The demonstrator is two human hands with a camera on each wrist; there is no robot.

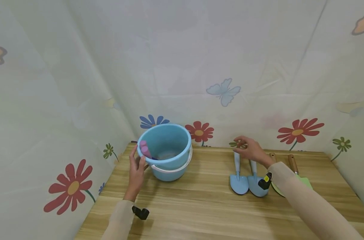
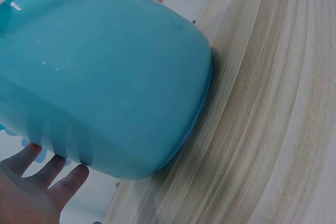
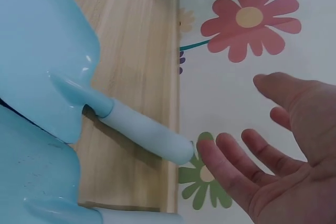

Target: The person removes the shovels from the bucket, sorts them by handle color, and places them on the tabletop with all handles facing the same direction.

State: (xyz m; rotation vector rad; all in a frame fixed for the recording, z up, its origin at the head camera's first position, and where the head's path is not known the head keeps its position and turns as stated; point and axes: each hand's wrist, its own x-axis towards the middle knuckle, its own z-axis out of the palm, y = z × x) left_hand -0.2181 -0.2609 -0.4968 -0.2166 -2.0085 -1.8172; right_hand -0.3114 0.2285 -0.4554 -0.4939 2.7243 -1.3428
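A light blue bucket [image 1: 169, 163] with a white handle stands upright at the left of the wooden table. My left hand [image 1: 136, 170] touches its left side from outside; in the left wrist view, extended fingertips [image 2: 79, 174] rest against the wall. Two pink rod-like ends [image 1: 145, 150] lean inside the bucket; their lower parts are mostly hidden. My right hand [image 1: 251, 149] hovers over the pale handle of a blue hand trowel [image 1: 239, 184], fingers apart from it and holding nothing. A second blue trowel [image 1: 257, 186] lies beside it, partly covered by the wrist camera.
To the right lie two green tools with wooden handles, one a green trowel [image 1: 305, 181], the other [image 1: 273, 156] largely behind the right forearm. A flower-printed curtain [image 1: 182, 66] hangs along the back and left edges of the table [image 1: 194, 213].
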